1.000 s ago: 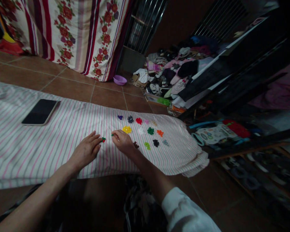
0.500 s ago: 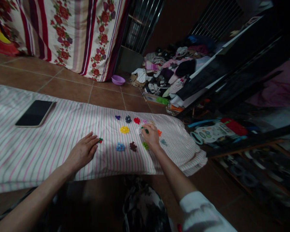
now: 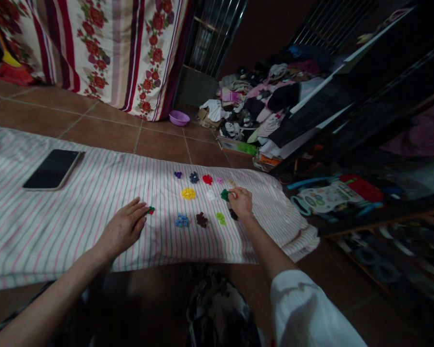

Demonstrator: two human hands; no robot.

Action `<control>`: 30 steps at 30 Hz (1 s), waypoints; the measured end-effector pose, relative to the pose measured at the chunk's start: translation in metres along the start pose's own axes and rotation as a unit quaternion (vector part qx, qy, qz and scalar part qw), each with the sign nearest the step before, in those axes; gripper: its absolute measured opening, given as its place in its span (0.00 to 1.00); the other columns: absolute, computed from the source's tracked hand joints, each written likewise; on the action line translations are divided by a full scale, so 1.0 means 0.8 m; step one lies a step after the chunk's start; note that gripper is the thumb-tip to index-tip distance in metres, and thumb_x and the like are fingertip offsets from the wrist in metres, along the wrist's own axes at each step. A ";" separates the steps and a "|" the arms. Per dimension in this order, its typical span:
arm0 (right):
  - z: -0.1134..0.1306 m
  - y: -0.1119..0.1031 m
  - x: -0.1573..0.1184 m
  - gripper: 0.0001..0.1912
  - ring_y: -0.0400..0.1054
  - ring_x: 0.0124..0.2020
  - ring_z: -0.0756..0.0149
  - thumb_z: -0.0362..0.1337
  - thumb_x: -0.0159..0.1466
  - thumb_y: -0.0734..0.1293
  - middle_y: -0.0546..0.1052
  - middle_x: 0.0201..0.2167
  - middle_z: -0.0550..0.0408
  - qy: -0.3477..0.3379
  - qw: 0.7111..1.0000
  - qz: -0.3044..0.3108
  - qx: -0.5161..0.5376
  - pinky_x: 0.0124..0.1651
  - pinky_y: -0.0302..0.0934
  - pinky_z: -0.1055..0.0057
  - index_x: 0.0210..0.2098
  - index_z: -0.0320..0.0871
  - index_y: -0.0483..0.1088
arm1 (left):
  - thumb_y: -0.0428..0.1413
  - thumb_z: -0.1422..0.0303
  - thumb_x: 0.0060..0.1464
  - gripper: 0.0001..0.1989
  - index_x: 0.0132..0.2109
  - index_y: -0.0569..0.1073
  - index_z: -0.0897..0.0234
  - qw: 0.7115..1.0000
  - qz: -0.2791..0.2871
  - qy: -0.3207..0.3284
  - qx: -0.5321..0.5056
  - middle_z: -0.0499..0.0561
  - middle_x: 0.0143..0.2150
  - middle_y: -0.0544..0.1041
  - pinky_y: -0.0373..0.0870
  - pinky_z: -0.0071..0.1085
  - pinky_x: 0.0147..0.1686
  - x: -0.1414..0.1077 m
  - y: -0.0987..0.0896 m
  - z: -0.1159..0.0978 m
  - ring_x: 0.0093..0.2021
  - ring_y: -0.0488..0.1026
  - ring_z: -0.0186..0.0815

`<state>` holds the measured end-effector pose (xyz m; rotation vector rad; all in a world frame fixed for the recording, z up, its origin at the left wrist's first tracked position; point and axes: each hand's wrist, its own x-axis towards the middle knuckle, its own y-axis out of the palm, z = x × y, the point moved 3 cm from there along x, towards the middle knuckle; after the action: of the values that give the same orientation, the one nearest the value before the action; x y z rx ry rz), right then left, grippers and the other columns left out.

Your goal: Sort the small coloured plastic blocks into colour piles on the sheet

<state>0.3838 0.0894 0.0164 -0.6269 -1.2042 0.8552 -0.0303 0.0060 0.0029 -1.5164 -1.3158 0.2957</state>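
The red-and-green piece (image 3: pixel 151 210) lay at the fingertips of the flat, lightly spread left hand (image 3: pixel 123 230). The right hand (image 3: pixel 243 204) had moved away to the dark green pile (image 3: pixel 224 194), now within reach; its pinch I cannot tell.

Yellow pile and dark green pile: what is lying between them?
Between the yellow pile and the dark green pile lies the white pile, as the head view shows.
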 end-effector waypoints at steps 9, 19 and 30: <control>0.004 0.013 0.001 0.11 0.63 0.47 0.54 0.35 0.55 0.62 0.74 0.40 0.45 -0.016 0.999 0.015 -0.023 0.53 0.56 0.56 0.32 0.42 0.76 | 0.44 0.64 0.62 0.19 0.53 0.72 0.66 1.000 0.005 0.008 0.013 0.57 0.54 0.74 0.65 0.48 0.58 0.000 0.001 0.001 0.61 0.63 0.47; 0.011 0.005 0.001 0.13 0.64 0.47 0.55 0.33 0.56 0.61 0.74 0.42 0.43 -0.021 0.999 0.021 -0.025 0.54 0.56 0.58 0.34 0.40 0.76 | 0.44 0.65 0.62 0.19 0.53 0.72 0.68 0.999 -0.001 0.022 0.028 0.58 0.53 0.75 0.66 0.48 0.58 0.000 0.001 0.000 0.61 0.64 0.48; 0.050 -0.004 -0.010 0.12 0.62 0.47 0.56 0.33 0.57 0.59 0.74 0.41 0.46 -0.037 0.999 0.004 0.026 0.53 0.56 0.58 0.31 0.42 0.76 | 0.44 0.66 0.62 0.18 0.53 0.72 0.70 1.000 -0.006 0.027 0.010 0.58 0.54 0.75 0.65 0.47 0.59 -0.002 0.002 0.000 0.61 0.63 0.47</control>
<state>0.3452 0.0804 0.0252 -0.5632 -1.2419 0.9208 -0.0300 0.0047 0.0011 -1.4885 -1.2755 0.2568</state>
